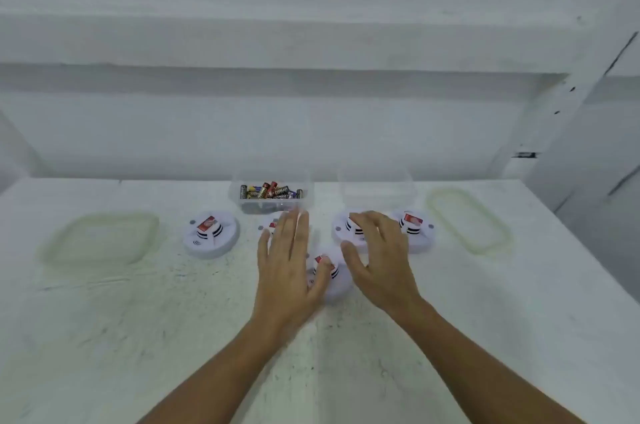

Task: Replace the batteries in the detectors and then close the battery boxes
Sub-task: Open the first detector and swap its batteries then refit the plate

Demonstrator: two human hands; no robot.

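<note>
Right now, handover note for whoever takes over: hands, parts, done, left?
Left hand: open, holds nothing, at the nearest detector.
Right hand: open, holds nothing, above the back row.
Back row: four detectors, far-left detector to far-right detector.
Battery tub behind them, clear tub beside it.
Done: nothing visible; no battery box open.
Left: apparently all five.

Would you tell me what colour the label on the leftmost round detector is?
The label is red, atop the leftmost white round detector; head view.
</note>
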